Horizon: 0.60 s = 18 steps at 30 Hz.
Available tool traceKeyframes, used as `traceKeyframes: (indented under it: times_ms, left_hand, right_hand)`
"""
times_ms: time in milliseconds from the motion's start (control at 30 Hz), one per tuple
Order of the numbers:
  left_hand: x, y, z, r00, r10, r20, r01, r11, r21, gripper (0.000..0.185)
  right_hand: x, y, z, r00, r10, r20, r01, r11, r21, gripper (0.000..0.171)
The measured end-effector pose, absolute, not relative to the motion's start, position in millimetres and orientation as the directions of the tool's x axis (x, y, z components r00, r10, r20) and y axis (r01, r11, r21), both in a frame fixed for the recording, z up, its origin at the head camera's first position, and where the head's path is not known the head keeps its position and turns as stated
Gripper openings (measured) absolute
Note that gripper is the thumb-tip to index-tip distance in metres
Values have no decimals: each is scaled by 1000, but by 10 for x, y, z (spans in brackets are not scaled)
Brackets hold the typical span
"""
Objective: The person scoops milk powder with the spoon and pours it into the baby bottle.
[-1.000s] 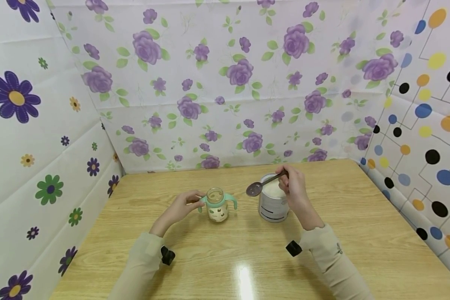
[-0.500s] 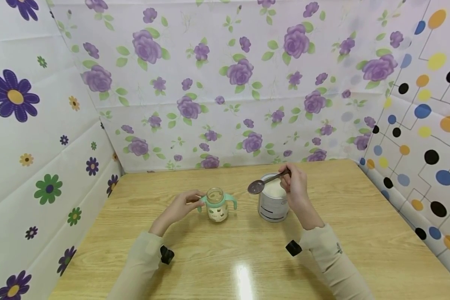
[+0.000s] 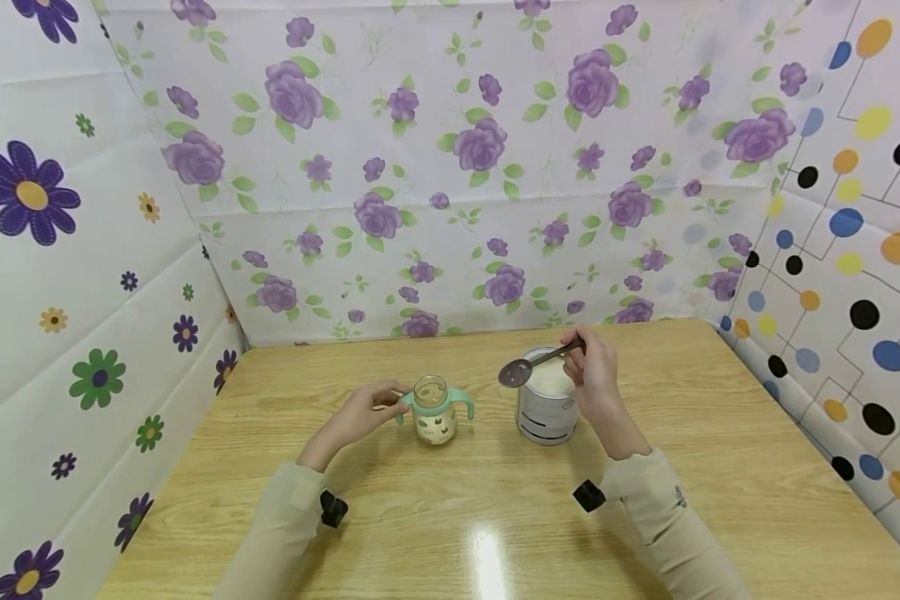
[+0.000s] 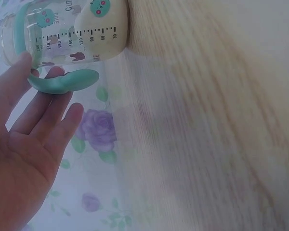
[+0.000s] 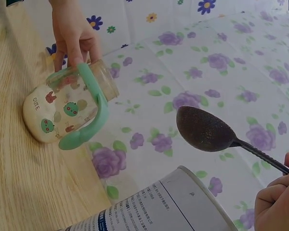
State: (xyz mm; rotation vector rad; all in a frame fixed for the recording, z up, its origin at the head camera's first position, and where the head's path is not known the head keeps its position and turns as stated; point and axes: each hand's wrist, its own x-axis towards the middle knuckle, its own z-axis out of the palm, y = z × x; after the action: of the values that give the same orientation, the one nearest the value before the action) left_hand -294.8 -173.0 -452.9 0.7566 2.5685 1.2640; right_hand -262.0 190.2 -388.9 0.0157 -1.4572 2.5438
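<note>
A clear baby bottle [image 3: 432,410] with mint-green handles and no lid stands on the wooden table [image 3: 450,533]. My left hand [image 3: 378,407] holds its left handle; in the left wrist view the handle [image 4: 62,83] passes between thumb and fingers of that hand [image 4: 24,154]. To the right stands an open white can [image 3: 546,407] with white powder inside. My right hand [image 3: 581,354] pinches the stem of a dark metal spoon [image 3: 513,373], its empty bowl hanging over the can's left rim. The right wrist view shows the spoon [image 5: 204,129], can [image 5: 168,207] and bottle [image 5: 58,113].
Flower-print sheets wall in the table at the back [image 3: 480,167] and left [image 3: 60,292], and a dotted sheet [image 3: 847,275] on the right. A light glare [image 3: 487,558] sits on the table near me.
The spoon has drifted slightly up and to the right over the can. The left hand and bottle have not moved.
</note>
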Motion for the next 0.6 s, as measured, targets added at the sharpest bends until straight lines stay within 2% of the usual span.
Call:
traceKeyframes:
  times_ms: [600]
  left_hand:
    - [-2953, -1737, -4530, -847, 526, 70, 371, 494, 786, 34]
  right_hand:
    - [-2622, 1931, -3873, -972, 197, 130, -210, -477, -853, 44]
